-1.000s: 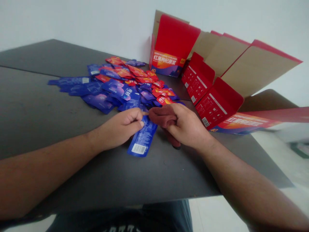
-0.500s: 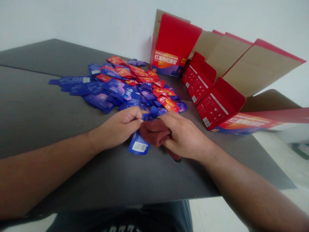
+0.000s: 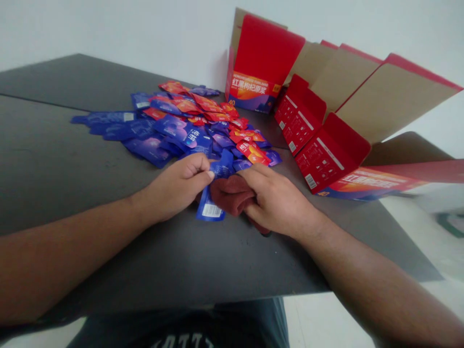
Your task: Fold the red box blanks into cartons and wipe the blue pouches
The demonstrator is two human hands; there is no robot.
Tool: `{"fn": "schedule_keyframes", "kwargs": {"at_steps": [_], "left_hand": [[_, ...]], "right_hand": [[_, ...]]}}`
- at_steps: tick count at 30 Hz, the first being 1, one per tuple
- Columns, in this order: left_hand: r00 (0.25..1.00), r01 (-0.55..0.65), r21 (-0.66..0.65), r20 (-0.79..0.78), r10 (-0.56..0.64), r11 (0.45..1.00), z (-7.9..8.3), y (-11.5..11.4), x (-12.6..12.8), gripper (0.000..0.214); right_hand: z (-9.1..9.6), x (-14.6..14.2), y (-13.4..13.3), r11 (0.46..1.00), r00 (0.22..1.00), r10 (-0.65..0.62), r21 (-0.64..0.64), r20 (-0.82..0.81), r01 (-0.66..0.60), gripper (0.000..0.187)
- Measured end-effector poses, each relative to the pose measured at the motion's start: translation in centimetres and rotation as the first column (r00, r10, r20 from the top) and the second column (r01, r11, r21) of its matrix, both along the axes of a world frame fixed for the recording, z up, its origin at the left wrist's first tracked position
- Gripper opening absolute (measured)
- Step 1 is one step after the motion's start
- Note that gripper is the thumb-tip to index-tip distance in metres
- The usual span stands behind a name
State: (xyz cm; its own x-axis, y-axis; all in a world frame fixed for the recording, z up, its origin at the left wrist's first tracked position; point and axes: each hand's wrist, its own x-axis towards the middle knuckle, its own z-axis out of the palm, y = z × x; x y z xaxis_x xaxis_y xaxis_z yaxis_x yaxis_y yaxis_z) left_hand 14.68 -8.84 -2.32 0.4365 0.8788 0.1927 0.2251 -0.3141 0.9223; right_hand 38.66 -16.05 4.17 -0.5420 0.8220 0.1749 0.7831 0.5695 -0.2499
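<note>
Between my hands is a blue sachet (image 3: pixel 211 205) with a white barcode label on its lower end. My left hand (image 3: pixel 183 183) is closed, thumb against index finger, pinching the sachet's left edge. A brown cloth (image 3: pixel 234 194) is bunched in my closed right hand (image 3: pixel 277 198) and lies against the sachet, covering part of it. Just beyond my fingers spreads a pile of blue sachets (image 3: pixel 145 129) and red sachets (image 3: pixel 250 151), lying over one another. The fingertips of my right hand are partly hidden by the cloth.
A dark table (image 3: pixel 108 275) carries everything. At the back stands an open red carton (image 3: pixel 250 92) with its lid up. More open red cartons (image 3: pixel 324 162) stand in a row on the right, flaps raised, reaching the table's right side. A white wall (image 3: pixel 126 34) rises behind.
The blue sachet's upper part has come up into clearer view above the cloth, and its barcode end has shifted slightly up. Both hands keep their grips, nearly in place.
</note>
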Motion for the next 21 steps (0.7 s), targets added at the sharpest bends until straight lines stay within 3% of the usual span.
{"fn": "schedule_keyframes", "kwargs": {"at_steps": [6,11,16,21], "left_hand": [[0.995,-0.085,0.076,-0.053,0.089,0.994,0.8,-0.4,0.2,0.023],[0.997,-0.071,0.040,-0.009,0.071,0.997,0.6,-0.3,0.1,0.022],[0.994,-0.112,0.001,0.005,0.112,0.994,0.3,-0.3,0.2,0.024],[0.985,-0.092,-0.115,0.138,0.107,0.989,-0.5,-0.2,0.4,0.022]], "right_hand": [[-0.1,-1.0,-1.1,0.983,0.982,0.178,-0.058,0.064,-0.175,0.029],[-0.2,-1.1,-1.0,0.999,0.999,0.036,-0.003,0.028,-0.036,0.027],[-0.4,-1.1,-1.2,0.979,0.978,0.202,-0.038,0.056,-0.200,0.031],[-0.5,-0.8,-0.8,0.996,0.996,0.092,-0.011,0.021,-0.092,0.032]]}}
